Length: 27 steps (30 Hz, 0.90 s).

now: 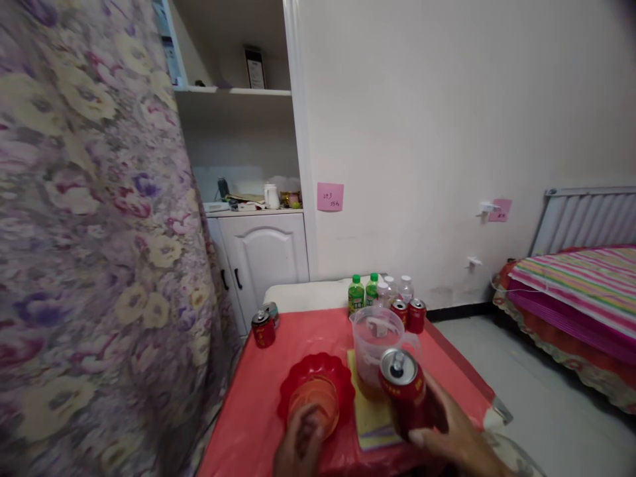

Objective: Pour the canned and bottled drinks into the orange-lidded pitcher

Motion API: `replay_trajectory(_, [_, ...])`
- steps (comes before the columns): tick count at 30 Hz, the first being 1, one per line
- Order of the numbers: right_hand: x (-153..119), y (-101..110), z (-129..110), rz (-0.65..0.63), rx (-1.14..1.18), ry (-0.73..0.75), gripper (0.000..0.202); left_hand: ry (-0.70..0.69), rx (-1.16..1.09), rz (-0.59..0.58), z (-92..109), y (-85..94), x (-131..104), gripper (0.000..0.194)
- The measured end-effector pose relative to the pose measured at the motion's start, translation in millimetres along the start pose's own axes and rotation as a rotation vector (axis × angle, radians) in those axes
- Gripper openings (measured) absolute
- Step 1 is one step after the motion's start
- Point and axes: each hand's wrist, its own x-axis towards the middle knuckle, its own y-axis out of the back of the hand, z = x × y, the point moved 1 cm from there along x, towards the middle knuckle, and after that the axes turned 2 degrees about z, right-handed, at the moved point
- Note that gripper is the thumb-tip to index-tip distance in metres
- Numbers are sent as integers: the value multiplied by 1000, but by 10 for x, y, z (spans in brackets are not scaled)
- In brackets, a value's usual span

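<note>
My right hand (pixel 452 430) is wrapped round a red drink can (pixel 405 404), raised above the near right of the table, its opened top tilted toward me. Directly behind the can stands a clear plastic measuring jug (pixel 370 341), partly hidden by it. Under the jug lies a yellow cloth or pad (pixel 370 421). My left hand (pixel 299 440) has its fingers curled at the near edge of an orange cup or bowl (pixel 322 401); whether they grip it is unclear. The orange piece sits in a red scalloped dish (pixel 291 371).
Green-capped bottles (pixel 356 295), white-capped bottles (pixel 405 288) and red cans (pixel 416 316) stand behind the jug. Another red can (pixel 263 329) and a grey one (pixel 271 313) are at the table's left edge. A flowered curtain (pixel 124 265) hangs left; a bed (pixel 571 318) stands right.
</note>
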Motion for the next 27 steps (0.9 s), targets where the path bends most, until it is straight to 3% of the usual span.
replay_trajectory(4, [-149,-404,297,24,50,-96,100,-116,-184,-261,198,-477,-304,67])
replay_trajectory(7, [-214,-590,376,20,105,-102,97,-139,-343,-312,213,-688,-471,83])
replay_trajectory(10, [-258,-716,477,12,123,-62,90,-94,-367,-268,159,-771,-582,84])
replay_trajectory(14, [-309,-851,657,60,166,-24,83,-27,-337,-203,97,-775,-649,86])
replay_trajectory(20, [-392,-896,820,110,113,-84,94,4,-288,-192,32,-801,-641,86])
replay_trajectory(23, [-418,-745,849,80,37,-33,92,-30,-256,-184,-18,-680,-585,84])
replay_trajectory(27, [-414,-322,948,166,-177,-93,57,-33,-156,-63,-44,-285,-431,84])
